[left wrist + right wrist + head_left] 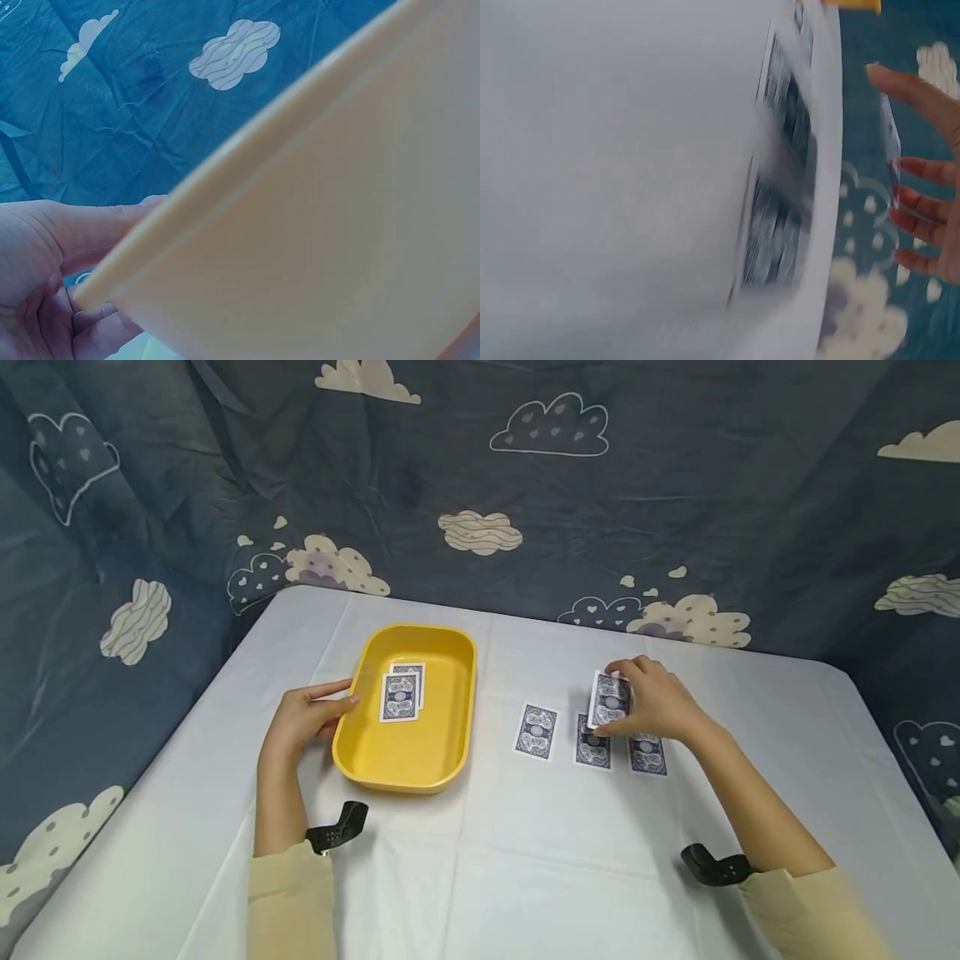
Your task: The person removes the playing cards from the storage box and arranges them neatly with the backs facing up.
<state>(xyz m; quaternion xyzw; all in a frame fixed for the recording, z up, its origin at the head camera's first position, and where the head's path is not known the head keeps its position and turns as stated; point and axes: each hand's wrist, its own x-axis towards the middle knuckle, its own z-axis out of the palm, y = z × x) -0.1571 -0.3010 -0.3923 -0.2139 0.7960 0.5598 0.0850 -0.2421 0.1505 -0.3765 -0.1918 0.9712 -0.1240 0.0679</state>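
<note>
My left hand [303,718] holds the left rim of a yellow tray [457,727], with the rim between thumb and fingers in the left wrist view. Inside the tray lie two playing cards [399,697], backs up and overlapping. Between thumb and fingertips, my right hand [656,702] pinches a playing card [607,697] by its edges. That card is raised above the table, its blue patterned back showing; the right wrist view has it edge-on [890,139]. Below it are a middle card [592,752] and a right card [647,756], both partly covered. A left card [536,732] lies in full view.
A white cloth covers the table [480,885]. Behind and beside it hangs a dark blue curtain [420,460] with cloud prints. Black wrist cameras sit on the left wrist [337,828] and the right wrist [716,867].
</note>
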